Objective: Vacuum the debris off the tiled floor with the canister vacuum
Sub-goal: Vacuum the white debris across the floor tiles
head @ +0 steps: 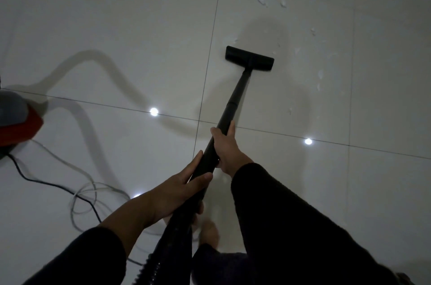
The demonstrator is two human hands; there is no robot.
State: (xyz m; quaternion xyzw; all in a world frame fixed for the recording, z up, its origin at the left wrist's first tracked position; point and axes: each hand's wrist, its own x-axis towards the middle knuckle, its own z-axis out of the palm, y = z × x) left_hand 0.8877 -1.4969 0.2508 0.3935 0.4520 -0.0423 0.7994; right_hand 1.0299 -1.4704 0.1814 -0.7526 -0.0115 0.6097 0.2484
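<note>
1. Both grips wrap the wand: left hand lower, right hand above.
2. Nozzle sits on the floor, centre-right.
3. Debris remains upper right; the job looks largely unfinished.

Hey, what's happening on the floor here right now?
A person is vacuuming a tiled floor. Both hands hold the black wand: the right hand higher up, the left hand nearer the hose. The floor head sits flat on the tile, with white scraps lying beyond and right of it. The red canister sits at left.
</note>
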